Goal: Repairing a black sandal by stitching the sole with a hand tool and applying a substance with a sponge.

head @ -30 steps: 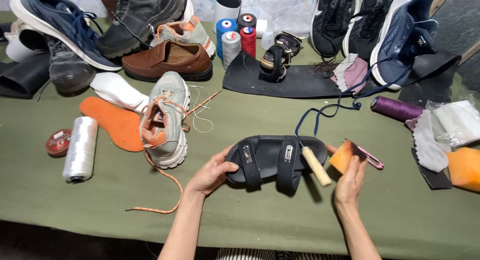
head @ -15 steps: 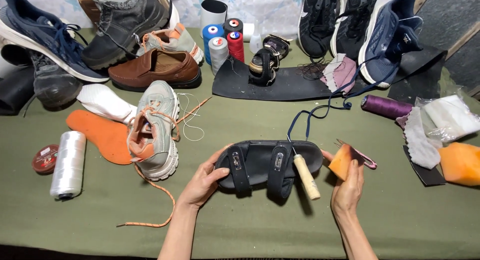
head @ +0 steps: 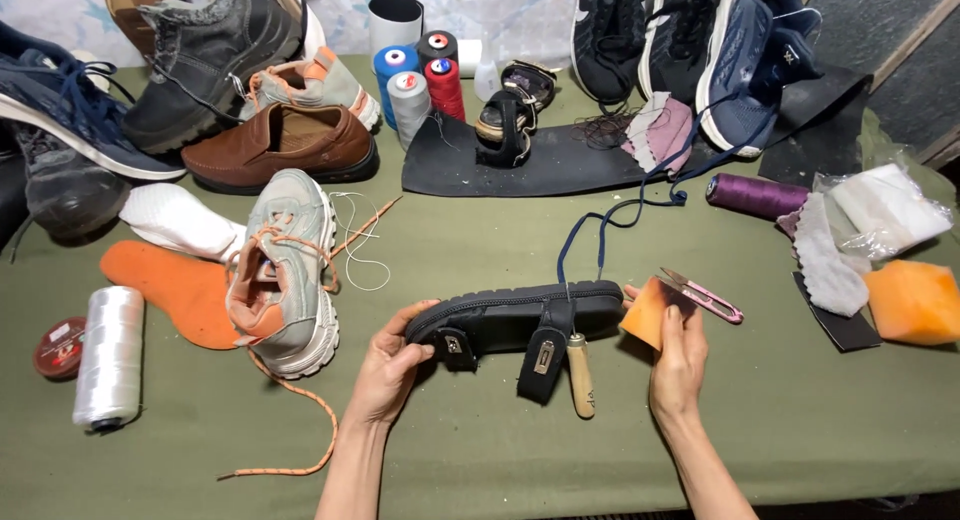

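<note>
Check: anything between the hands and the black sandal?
Nothing visible. The left hand already grips the black sandal at its end. The right hand is at the other end, holding an orange block next to the sole.

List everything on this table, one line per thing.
black sandal: 1, on edge, centre
wooden-handled tool: 1, under sandal
orange block: 1, by right hand
pink snips: 1, right of block
grey sneaker: 1, orange lace, left
orange insole: 1, left
white thread spool: 1, far left
brown loafer: 1, back left
thread cones: 4, blue, grey, red, back
purple spool: 1, right
orange sponge: 1, far right
left hand: holds sandal
right hand: holds block
</note>
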